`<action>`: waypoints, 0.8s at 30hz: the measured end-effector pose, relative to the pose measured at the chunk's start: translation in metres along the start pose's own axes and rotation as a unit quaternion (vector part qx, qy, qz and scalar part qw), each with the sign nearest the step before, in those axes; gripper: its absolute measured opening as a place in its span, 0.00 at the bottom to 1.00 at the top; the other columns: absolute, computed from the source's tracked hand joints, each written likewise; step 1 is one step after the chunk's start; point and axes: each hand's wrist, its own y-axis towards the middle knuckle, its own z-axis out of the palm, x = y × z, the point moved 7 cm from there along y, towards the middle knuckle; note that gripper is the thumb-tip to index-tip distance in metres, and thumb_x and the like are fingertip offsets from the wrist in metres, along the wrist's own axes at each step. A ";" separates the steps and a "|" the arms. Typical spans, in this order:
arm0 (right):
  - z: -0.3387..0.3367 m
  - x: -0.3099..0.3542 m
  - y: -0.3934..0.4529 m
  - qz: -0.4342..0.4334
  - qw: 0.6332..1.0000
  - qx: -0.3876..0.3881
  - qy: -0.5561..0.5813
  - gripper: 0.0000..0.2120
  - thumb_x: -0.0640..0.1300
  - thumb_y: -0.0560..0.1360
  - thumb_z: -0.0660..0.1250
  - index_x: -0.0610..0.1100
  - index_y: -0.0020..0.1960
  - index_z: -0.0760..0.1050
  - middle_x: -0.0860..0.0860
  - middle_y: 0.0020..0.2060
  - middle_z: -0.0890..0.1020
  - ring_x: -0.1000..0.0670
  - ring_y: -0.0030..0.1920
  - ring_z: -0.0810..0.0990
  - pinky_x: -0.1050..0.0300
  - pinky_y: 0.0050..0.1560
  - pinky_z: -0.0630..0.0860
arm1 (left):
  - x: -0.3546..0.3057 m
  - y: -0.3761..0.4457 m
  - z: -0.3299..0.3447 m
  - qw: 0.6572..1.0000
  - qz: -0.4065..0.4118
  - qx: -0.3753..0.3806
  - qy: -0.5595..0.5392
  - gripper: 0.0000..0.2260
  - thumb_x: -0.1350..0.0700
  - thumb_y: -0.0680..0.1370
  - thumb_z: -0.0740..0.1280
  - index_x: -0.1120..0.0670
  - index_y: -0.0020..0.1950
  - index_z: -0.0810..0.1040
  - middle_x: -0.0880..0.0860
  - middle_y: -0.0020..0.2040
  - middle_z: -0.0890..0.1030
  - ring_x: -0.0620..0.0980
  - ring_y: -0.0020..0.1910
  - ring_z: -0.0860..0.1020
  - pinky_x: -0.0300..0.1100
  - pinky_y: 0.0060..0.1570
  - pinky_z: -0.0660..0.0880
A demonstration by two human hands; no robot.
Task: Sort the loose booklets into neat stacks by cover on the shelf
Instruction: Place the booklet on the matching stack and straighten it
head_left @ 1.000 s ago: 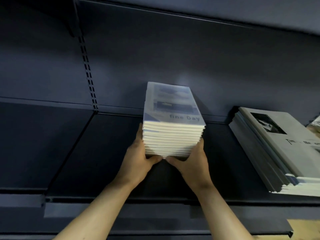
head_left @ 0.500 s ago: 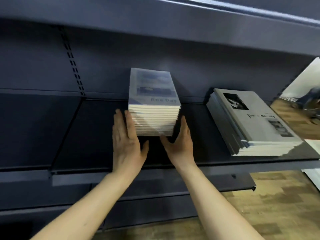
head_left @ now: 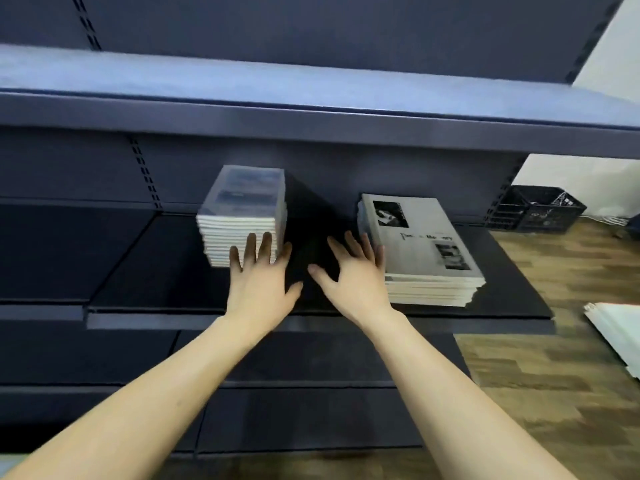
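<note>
A tall neat stack of blue-covered booklets (head_left: 242, 209) stands on the dark shelf (head_left: 166, 282), left of centre. To its right lies a lower stack of grey-covered booklets (head_left: 426, 258) with a dark photo on top. My left hand (head_left: 261, 282) is spread flat, its fingertips over the front lower edge of the blue stack. My right hand (head_left: 356, 275) is spread too and hovers in the gap between the stacks, its fingers close to the grey stack's left edge. Neither hand holds anything.
An upper shelf board (head_left: 311, 109) overhangs the stacks. A lower shelf (head_left: 311, 358) juts out beneath. A black plastic crate (head_left: 540, 209) sits on the wooden floor at right, and white sheets (head_left: 620, 330) lie at the right edge.
Both hands have let go of the blue stack and pulled back with fingers spread. My right hand has shifted right toward the grey stack. The view has backed off and dropped.
</note>
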 end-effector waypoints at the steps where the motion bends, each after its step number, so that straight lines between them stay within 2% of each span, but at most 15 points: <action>1: -0.011 -0.012 -0.006 -0.004 1.000 -0.001 0.001 0.33 0.66 0.78 0.57 0.54 0.79 0.59 0.46 0.80 0.57 0.42 0.80 0.46 0.39 0.77 0.40 | -0.016 -0.004 -0.004 1.000 -0.003 0.000 0.005 0.33 0.39 0.78 0.60 0.48 0.79 0.55 0.58 0.79 0.53 0.61 0.78 0.47 0.62 0.74 0.47; 5: -0.045 -0.064 -0.024 0.003 1.000 0.008 -0.004 0.33 0.65 0.78 0.59 0.53 0.78 0.60 0.44 0.79 0.58 0.40 0.80 0.45 0.38 0.78 0.42 | -0.076 -0.017 -0.012 0.999 0.010 -0.022 0.030 0.32 0.38 0.77 0.60 0.48 0.78 0.57 0.58 0.78 0.57 0.61 0.76 0.53 0.62 0.73 0.48; 9: -0.063 -0.109 -0.033 0.012 1.000 0.005 -0.008 0.35 0.67 0.76 0.61 0.54 0.79 0.60 0.44 0.80 0.55 0.41 0.80 0.44 0.38 0.77 0.43 | -0.123 -0.018 -0.005 0.999 0.019 -0.016 0.021 0.32 0.38 0.78 0.60 0.48 0.79 0.56 0.58 0.78 0.57 0.61 0.77 0.52 0.60 0.74 0.49; 13: -0.061 -0.153 -0.034 0.030 0.999 -0.005 -0.020 0.39 0.68 0.72 0.66 0.56 0.79 0.58 0.45 0.81 0.50 0.40 0.80 0.40 0.35 0.77 0.45 | -0.156 -0.011 0.015 1.000 0.025 -0.014 -0.004 0.32 0.39 0.77 0.62 0.49 0.78 0.60 0.60 0.77 0.58 0.65 0.75 0.56 0.61 0.72 0.55; 16: -0.055 -0.192 -0.030 0.079 0.997 -0.024 -0.010 0.49 0.67 0.67 0.73 0.56 0.80 0.53 0.44 0.81 0.42 0.38 0.79 0.38 0.33 0.76 0.49 | -0.171 0.003 0.036 0.999 0.013 0.010 -0.049 0.36 0.37 0.77 0.61 0.47 0.80 0.49 0.60 0.79 0.51 0.65 0.76 0.55 0.58 0.72 0.60; 18: -0.049 -0.219 -0.028 0.119 0.991 -0.034 0.058 0.56 0.63 0.63 0.78 0.56 0.81 0.49 0.44 0.80 0.41 0.38 0.80 0.44 0.36 0.75 0.59 | -0.173 0.014 0.050 0.992 -0.014 0.031 -0.124 0.42 0.37 0.76 0.64 0.44 0.79 0.41 0.60 0.79 0.49 0.63 0.74 0.61 0.54 0.66 0.69; 20: -0.041 -0.234 -0.027 0.126 0.981 -0.037 0.144 0.59 0.55 0.61 0.82 0.57 0.81 0.48 0.45 0.80 0.49 0.40 0.77 0.60 0.46 0.67 0.72 | -0.171 0.021 0.065 0.970 -0.062 0.046 -0.231 0.50 0.39 0.72 0.71 0.42 0.77 0.34 0.59 0.77 0.54 0.59 0.65 0.73 0.50 0.56 0.77; 22: -0.038 -0.238 -0.026 0.113 0.976 -0.043 0.180 0.60 0.50 0.61 0.83 0.57 0.80 0.47 0.46 0.75 0.61 0.44 0.70 0.71 0.51 0.61 0.74 | -0.170 0.025 0.075 0.947 -0.089 0.028 -0.309 0.56 0.43 0.69 0.76 0.42 0.76 0.32 0.57 0.74 0.60 0.56 0.57 0.78 0.48 0.52 0.79; 24: -0.033 -0.240 -0.023 0.096 0.979 -0.037 0.176 0.60 0.48 0.61 0.83 0.57 0.80 0.46 0.48 0.73 0.63 0.45 0.65 0.74 0.51 0.60 0.75 | -0.171 0.026 0.082 0.930 -0.095 -0.007 -0.355 0.58 0.46 0.66 0.79 0.40 0.77 0.34 0.55 0.72 0.61 0.54 0.56 0.78 0.45 0.52 0.78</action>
